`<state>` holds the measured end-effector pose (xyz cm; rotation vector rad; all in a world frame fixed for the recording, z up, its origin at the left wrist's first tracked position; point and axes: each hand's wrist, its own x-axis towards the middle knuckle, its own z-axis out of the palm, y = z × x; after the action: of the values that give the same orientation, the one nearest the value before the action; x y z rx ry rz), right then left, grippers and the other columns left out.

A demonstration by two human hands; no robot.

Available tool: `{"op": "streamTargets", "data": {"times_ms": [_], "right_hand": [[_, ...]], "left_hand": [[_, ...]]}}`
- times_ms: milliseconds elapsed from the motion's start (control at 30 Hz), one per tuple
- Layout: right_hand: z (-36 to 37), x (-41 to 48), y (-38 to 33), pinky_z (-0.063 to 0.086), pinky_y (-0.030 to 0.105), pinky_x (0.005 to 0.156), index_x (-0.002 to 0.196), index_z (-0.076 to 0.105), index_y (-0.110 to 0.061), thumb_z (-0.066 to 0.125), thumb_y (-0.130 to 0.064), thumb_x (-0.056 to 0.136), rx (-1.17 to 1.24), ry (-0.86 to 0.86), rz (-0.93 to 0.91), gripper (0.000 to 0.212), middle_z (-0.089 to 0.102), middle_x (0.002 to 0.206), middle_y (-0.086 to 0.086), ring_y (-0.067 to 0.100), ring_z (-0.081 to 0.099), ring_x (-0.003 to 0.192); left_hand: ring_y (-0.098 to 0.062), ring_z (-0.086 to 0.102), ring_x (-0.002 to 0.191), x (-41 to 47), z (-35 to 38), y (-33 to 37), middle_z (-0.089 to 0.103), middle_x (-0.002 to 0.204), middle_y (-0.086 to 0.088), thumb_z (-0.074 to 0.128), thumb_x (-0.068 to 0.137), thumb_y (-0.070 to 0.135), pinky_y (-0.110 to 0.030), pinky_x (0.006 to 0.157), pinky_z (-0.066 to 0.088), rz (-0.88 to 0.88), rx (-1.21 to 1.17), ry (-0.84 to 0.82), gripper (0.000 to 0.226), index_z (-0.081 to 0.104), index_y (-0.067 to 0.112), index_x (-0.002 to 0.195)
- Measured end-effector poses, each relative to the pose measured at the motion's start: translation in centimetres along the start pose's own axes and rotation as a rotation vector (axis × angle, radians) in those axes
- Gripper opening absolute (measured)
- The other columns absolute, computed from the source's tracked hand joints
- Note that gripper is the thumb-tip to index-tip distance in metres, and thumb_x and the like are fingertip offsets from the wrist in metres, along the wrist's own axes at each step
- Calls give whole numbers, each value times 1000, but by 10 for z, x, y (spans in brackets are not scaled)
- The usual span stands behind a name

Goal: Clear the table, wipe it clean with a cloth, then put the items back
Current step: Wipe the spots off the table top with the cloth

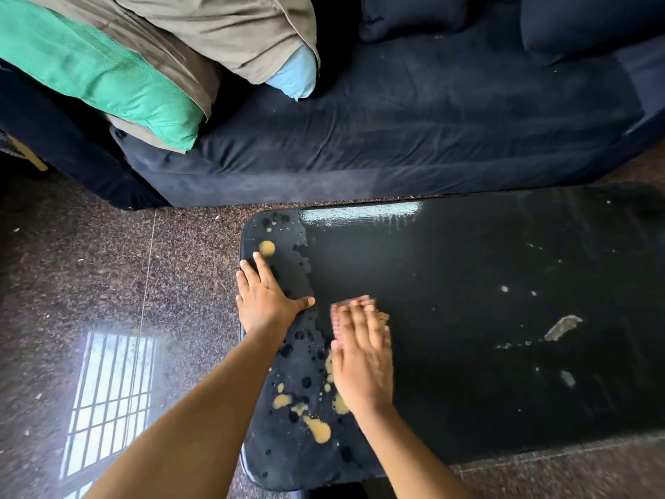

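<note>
My right hand (pixel 363 354), fingers flat and extended, presses the cloth (pixel 354 301) on the table (pixel 485 268). Yellow stains (pixel 318 430) lie nearer me, leftward. My left hand (pixel 266 300) braces flat, gripping nothing, at the table's left end.

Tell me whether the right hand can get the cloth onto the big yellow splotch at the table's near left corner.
Probably yes. The yellow splotch lies bare on the table, close behind the right hand and its cloth; the left hand rests farther up the edge, out of the way.
</note>
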<state>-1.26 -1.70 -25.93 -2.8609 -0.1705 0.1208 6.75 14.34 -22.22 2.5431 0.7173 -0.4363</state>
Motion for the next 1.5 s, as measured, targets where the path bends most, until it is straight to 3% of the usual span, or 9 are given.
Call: {"op": "streamTargets", "data": {"times_ms": [133,367,600,767,967,1067,1200,1400,1500], "right_hand": [[-1,-10,16,32,48,111,145,35,-24,40,-36,90,-73,-66,-288,56,34,152,-3,20,26,142],[-3,-17,19,27,47,112,145,36,-19,31,-35,91,-30,-10,127,56,31,153,1,23,20,144],[-7,-22,33,26,43,114,147,32,-26,36,-37,93,-106,-131,-392,55,24,156,-7,14,16,145],[-11,-27,36,33,49,110,144,39,-20,34,-34,91,-37,-68,23,55,32,153,-2,21,23,143],[-6,-46,13,26,43,113,146,34,-25,41,-34,91,-27,-117,-365,55,26,155,-6,15,16,145],[-9,-45,37,30,45,112,146,35,-26,37,-36,91,-93,-128,-263,56,26,155,-8,14,19,144],[-9,-45,27,35,50,108,141,44,-18,34,-34,90,-55,-79,65,55,37,150,1,24,27,141],[-11,-57,28,26,44,114,147,31,-24,35,-36,92,-112,-139,-393,56,25,156,-4,16,16,145],[-15,-58,57,28,46,113,149,28,-26,33,-37,93,-160,-160,-265,57,21,157,-6,15,14,146]], "left_hand": [[-31,-2,146,-5,-2,2,-5,159,-14,75,70,56,-43,117,11,24,-1,-12,125,-15,21,150],[-25,-3,147,-59,12,-38,0,160,-9,72,81,35,-38,119,4,117,-183,90,102,0,22,152],[-23,12,146,-103,36,-75,17,158,-7,59,92,19,-38,119,14,63,-319,104,69,21,14,150],[-18,16,145,-121,44,-79,23,156,-6,55,94,18,-35,119,14,78,-450,163,64,24,13,149],[-18,20,144,-137,44,-102,23,155,-4,70,72,60,-35,117,20,150,-395,55,105,19,11,150],[-10,1,145,-147,49,-121,3,155,5,58,52,82,-29,118,9,255,-249,-56,133,1,14,151],[-8,-19,142,-153,50,-136,-16,155,3,74,49,70,-21,115,-7,353,-109,-154,140,-14,16,145],[-13,-27,141,-154,49,-136,-28,151,4,75,55,66,-16,111,-15,355,-32,-169,140,-22,15,142],[-10,-31,138,-156,47,-135,-33,148,6,75,57,65,-17,111,-15,351,-38,-167,138,-26,18,139]]}}
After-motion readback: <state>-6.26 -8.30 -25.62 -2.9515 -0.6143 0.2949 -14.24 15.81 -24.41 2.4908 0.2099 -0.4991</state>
